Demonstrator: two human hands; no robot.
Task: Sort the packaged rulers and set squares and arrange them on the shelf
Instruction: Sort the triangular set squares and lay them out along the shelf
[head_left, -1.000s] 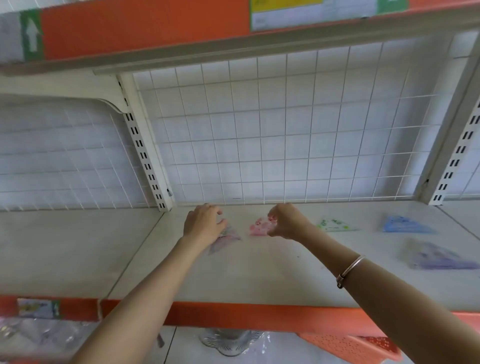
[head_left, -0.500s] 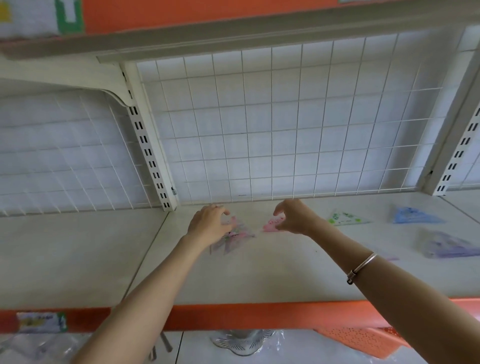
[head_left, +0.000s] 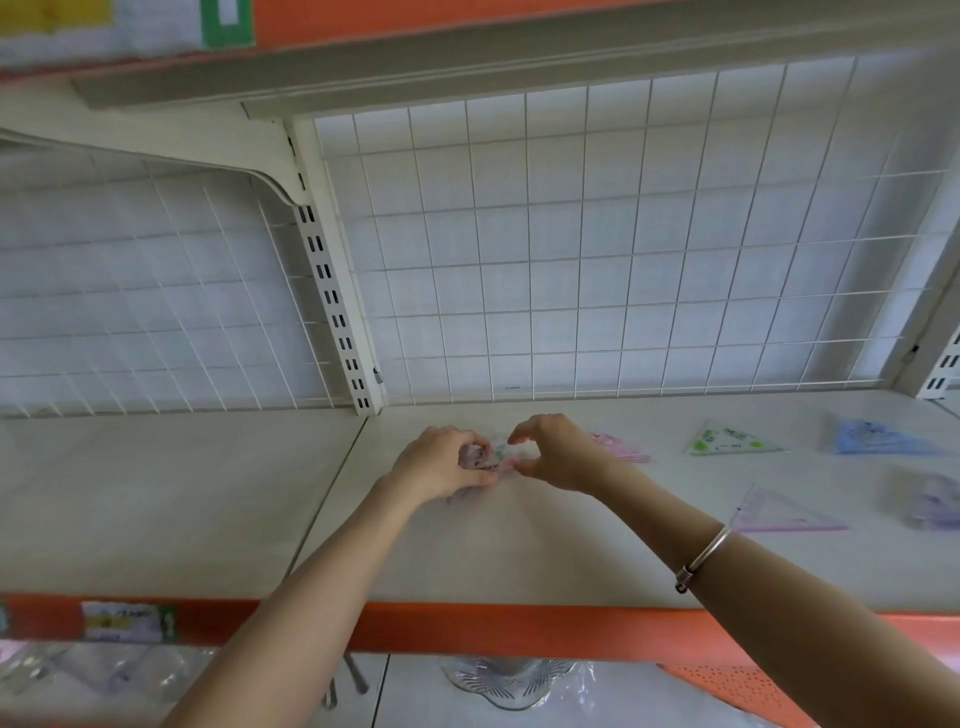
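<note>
Lilac-tinted packaged set square (head_left: 493, 457) at 12 o'clock on the shelf (head_left: 519, 551) is pinched in the left hand (head_left: 441, 465) grip, right hand (head_left: 558, 452) grip curved beside it, hold unclear; sorting seems early, other set squares (head_left: 732, 441) loose toward 3 o'clock

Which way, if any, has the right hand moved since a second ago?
Yes. The right hand has moved left, away from the green set square and toward the slotted upright, closing on the package in the left hand.
</note>
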